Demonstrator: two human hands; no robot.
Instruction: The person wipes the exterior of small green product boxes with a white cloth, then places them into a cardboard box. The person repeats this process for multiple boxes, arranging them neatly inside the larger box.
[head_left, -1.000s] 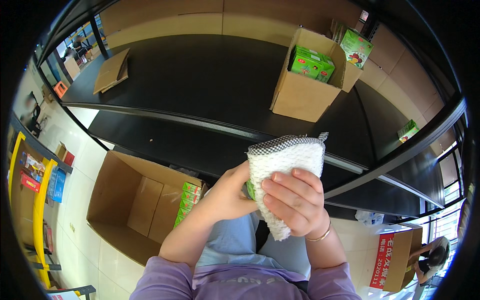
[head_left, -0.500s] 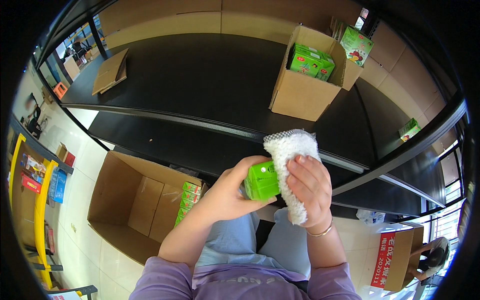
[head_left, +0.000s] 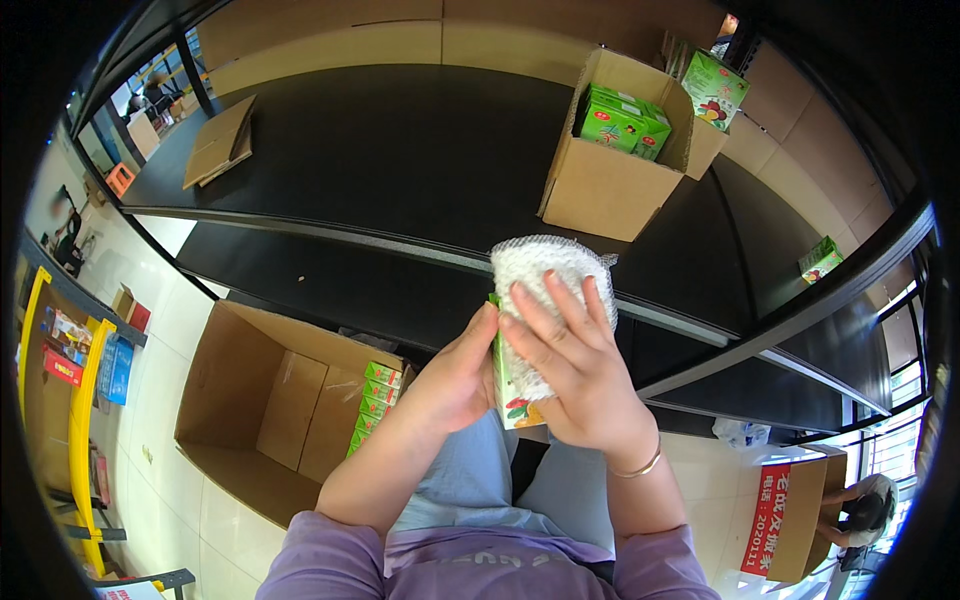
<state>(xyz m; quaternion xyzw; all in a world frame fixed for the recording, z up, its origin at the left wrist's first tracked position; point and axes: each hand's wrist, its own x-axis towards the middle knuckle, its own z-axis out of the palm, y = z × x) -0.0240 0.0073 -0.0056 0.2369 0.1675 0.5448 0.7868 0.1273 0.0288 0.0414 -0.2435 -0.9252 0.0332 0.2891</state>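
In front of my lap, my left hand (head_left: pixel 460 378) grips a green and white carton (head_left: pixel 508 395) with a fruit picture near its lower end. My right hand (head_left: pixel 580 375) presses a fluffy white cloth (head_left: pixel 545 262) flat over the carton's right face, its fingers lying over the cloth. Most of the carton is hidden behind the cloth and my hands. Left of my left forearm, a big open cardboard box (head_left: pixel 222 400) has several small green cartons (head_left: pixel 374 405) stacked along its right inner side.
Ahead runs a black shelf (head_left: pixel 400 150) with a metal front edge. On it stand an open cardboard box (head_left: pixel 610 190) holding green cartons, another green carton (head_left: pixel 715 90) behind, and flattened cardboard (head_left: pixel 220 143). A lone green carton (head_left: pixel 820 262) sits right. A person (head_left: pixel 862 510) bends beside a cardboard box.
The carton has been turned, so its fruit-printed side shows at the bottom. Both hands have shifted left, and the cloth now lies flatter over the carton.
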